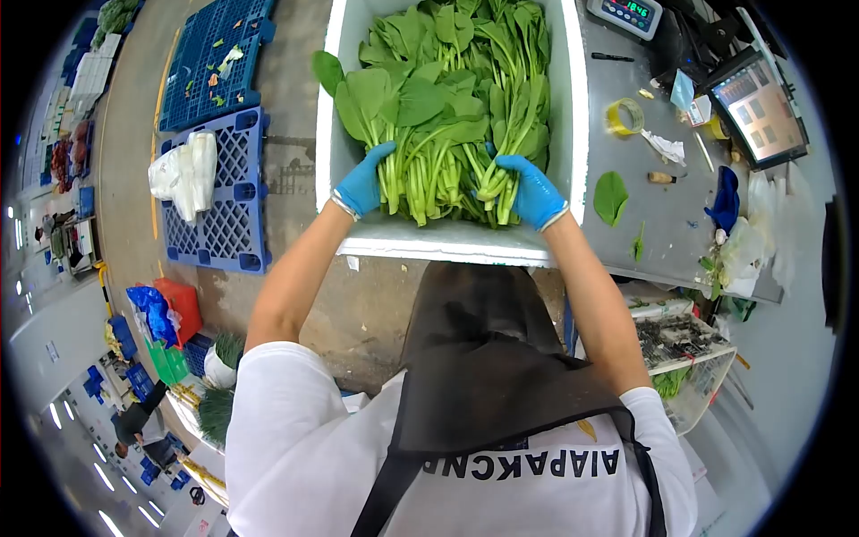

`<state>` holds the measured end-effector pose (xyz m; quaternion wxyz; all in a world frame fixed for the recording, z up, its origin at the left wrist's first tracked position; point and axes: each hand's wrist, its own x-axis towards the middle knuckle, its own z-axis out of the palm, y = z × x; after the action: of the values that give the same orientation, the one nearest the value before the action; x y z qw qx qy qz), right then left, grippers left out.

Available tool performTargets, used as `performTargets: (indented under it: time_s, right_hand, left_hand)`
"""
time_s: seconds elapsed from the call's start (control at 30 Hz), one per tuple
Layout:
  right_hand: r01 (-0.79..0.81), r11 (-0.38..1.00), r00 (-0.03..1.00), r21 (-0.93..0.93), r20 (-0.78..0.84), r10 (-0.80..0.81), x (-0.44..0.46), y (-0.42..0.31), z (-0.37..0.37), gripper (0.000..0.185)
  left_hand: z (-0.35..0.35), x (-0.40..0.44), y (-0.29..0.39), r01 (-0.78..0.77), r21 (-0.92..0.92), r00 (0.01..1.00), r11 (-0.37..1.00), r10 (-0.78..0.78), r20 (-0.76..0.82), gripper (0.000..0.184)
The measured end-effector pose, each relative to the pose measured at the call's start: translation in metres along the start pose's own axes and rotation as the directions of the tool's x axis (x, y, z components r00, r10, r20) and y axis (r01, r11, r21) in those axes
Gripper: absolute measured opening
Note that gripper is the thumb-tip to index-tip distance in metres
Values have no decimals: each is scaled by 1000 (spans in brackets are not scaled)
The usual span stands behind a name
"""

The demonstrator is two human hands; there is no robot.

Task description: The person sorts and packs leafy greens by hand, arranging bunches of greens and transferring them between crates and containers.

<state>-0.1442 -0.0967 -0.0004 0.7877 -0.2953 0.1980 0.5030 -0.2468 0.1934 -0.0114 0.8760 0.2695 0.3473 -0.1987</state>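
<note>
Blue-gloved, the left hand (361, 183) and the right hand (537, 191) both close on leafy greens (438, 103) near the lower ends, the left curled round the bunch's outer edge with some fingers hidden, the right pinching stems (495, 186) between thumb and fingers; the greens lie inside a white foam box (429, 242), stems toward the person (291, 403), probably held there because firm stalks take a grip better than tender blades; the wide spacing of the hands seems to keep the bunch together. On the grey table (662, 215) at the right stands a scale (626, 12), with a monitor (756, 107) angled beyond it, likely so that both read at a glance; as for counts: two hands, one box, one scale, one monitor, one black pen (613, 57) and at least two loose leaves (611, 198) (one broad, one slim) on the table; two blue pallets (199, 67) lie at the left, one bearing white plastic bags (204, 170); the greens overlap too much to number.
</note>
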Motion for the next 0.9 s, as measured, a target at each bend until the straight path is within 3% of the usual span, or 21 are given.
performTargets:
  time_s: [0.13,0.27,0.37,0.4,0.53,0.57,0.63,0.67,0.73,0.77,0.83,0.87,0.9]
  right_hand:
    - [-49,988,999,-148,0,50,-5,-2,12,23]
    - [-46,962,998,-268,29,56,-8,5,19,30]
    - [240,729,962,-641,60,-265,-44,9,56,39]
    - [269,735,951,-622,49,-307,-59,8,67,46]
    - [264,655,932,-708,12,-363,-71,-8,74,49]
    - [276,633,919,-723,6,-395,-54,-6,51,48]
    - [141,660,938,-738,-113,-327,-23,-9,0,44]
    - [-3,769,936,-640,-273,-223,-17,-11,-14,38]
    - [73,806,915,-588,-281,-289,-7,-3,-43,36]
    - [111,806,909,-581,-269,-319,-8,-1,-43,35]
    - [69,816,917,-575,-286,-279,-16,-5,-33,35]
    - [50,820,919,-571,-294,-261,-18,-6,-30,35]
    - [89,821,921,-563,-266,-283,-18,-4,-31,35]
  left_hand:
    - [-8,1,-2,39,-2,999,999,-39,4,47]
    - [9,-8,-7,21,-84,991,996,-9,136,51]
    - [27,-15,-19,42,-215,920,976,46,390,52]
    - [22,-11,-20,75,-236,882,969,45,469,49]
    - [2,18,-20,-60,-2,998,998,60,-6,41]
    - [-9,22,-21,-25,76,982,997,39,-187,40]
    - [-32,21,-20,84,206,847,975,39,-530,37]
    - [-32,20,-20,104,281,840,954,67,-538,38]
    - [-31,16,-22,146,422,828,895,123,-547,42]
    - [-29,16,-26,69,606,797,793,321,-511,48]
    - [-17,19,-41,-37,886,689,461,655,-312,60]
    - [-9,20,-51,-41,997,541,63,841,-31,64]
    - [8,24,-57,-98,995,526,11,849,42,64]
